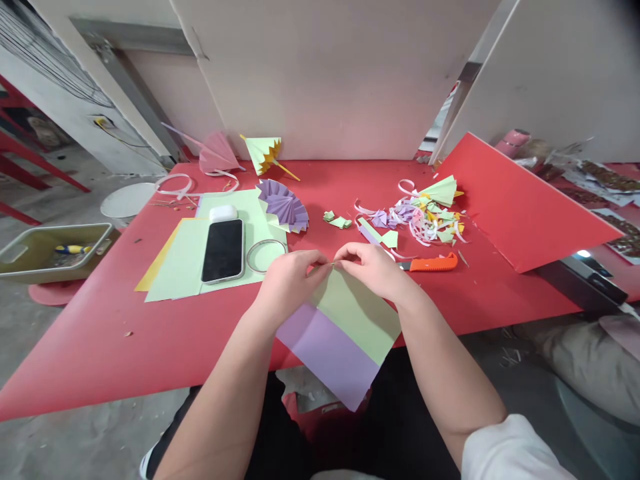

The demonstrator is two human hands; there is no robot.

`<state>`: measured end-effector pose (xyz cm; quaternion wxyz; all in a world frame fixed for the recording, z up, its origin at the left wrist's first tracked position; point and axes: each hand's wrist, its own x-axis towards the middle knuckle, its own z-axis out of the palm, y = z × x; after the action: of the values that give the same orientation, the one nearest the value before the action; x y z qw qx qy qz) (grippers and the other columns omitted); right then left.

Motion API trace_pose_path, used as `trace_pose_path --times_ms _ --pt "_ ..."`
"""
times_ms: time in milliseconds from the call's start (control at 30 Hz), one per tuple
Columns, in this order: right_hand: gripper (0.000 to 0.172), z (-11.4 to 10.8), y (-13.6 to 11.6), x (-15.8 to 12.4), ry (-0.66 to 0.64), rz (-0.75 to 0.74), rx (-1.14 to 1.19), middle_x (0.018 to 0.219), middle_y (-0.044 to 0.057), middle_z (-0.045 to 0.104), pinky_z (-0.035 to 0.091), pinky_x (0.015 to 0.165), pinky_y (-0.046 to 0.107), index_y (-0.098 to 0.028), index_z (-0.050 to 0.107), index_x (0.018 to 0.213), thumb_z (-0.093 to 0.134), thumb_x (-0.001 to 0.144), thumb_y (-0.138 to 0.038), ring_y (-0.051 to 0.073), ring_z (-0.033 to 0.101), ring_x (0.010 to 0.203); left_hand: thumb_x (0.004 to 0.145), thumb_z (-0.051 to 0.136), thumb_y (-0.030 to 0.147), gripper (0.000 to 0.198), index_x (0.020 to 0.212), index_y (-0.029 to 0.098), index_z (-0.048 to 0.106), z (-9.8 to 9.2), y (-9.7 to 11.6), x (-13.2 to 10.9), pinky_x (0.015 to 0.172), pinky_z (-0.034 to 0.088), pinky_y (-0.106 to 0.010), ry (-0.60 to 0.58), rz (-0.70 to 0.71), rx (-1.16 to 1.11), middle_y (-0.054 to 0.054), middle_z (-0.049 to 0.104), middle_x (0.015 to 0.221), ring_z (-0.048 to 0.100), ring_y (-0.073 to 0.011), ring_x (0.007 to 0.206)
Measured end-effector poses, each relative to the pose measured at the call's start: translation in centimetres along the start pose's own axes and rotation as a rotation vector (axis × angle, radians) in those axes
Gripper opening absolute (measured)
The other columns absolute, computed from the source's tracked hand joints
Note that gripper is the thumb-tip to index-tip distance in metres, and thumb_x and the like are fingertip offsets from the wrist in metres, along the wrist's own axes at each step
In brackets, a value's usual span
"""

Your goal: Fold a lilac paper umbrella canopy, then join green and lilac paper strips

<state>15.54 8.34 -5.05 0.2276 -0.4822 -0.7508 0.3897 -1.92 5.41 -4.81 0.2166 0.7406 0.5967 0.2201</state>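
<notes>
A sheet of paper [345,347], light green on its upper part and purple on its lower part, slants over the table's front edge. My left hand [295,273] is closed, thumb and fingers pinching the paper's far end. Close beside it, my right hand [370,267] pinches the same end, the fingertips of both hands almost meeting. Just right of my right hand lies an orange utility knife [433,263]. A roll of tape [267,256] rests on green paper near my left hand. The fingers partly hide the pinched end.
On the red table [190,340] are a black-screened phone [223,250], a white case [223,213], green sheets [177,263], a purple pleated fan [284,205] and paper scraps [420,217]. Small paper umbrellas [219,153] stand at the back. A red board [525,207] leans at the right.
</notes>
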Motion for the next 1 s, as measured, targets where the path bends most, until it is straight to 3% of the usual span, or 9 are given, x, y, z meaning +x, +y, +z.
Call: trace_pose_path --times_ms 300,533,733,1000 --pt "0.015 0.07 0.02 -0.03 0.008 -0.034 0.055 0.089 -0.001 0.069 0.044 0.066 0.024 -0.024 0.067 0.087 0.054 0.080 -0.026 0.013 0.062 0.079 0.083 0.050 0.033 0.020 0.081 0.022 0.066 0.19 -0.03 -0.05 0.056 0.035 -0.023 0.030 0.002 -0.054 0.002 0.066 0.075 0.051 -0.0123 0.062" --pt "0.017 0.31 0.04 -0.01 0.089 -0.097 -0.100 0.073 -0.002 0.069 0.039 0.059 0.022 -0.022 0.068 0.077 0.052 0.082 -0.021 0.010 0.057 0.064 0.084 0.046 0.041 0.028 0.087 0.023 0.067 -0.38 -0.23 -0.16 0.054 0.034 -0.024 -0.061 -0.017 -0.039 0.001 0.065 0.074 0.052 -0.0137 0.062" --pt "0.015 0.71 0.00 0.04 0.037 -0.068 -0.078 0.070 -0.003 0.067 0.038 0.057 0.021 -0.021 0.067 0.076 0.053 0.081 -0.023 0.009 0.055 0.061 0.086 0.040 0.041 0.035 0.080 0.020 0.066 -0.35 -0.85 -0.12 0.047 0.028 -0.024 -0.137 -0.044 -0.040 0.001 0.057 0.062 0.045 -0.0121 0.054" --pt "0.012 0.75 0.43 0.36 -0.010 -0.009 -0.021 0.075 -0.002 0.068 0.040 0.056 0.021 -0.022 0.066 0.078 0.055 0.078 -0.025 0.010 0.057 0.064 0.084 0.045 0.042 0.029 0.081 0.022 0.064 -0.05 -0.93 0.02 0.053 0.034 -0.023 -0.127 -0.042 -0.061 0.002 0.061 0.069 0.051 -0.0133 0.061"
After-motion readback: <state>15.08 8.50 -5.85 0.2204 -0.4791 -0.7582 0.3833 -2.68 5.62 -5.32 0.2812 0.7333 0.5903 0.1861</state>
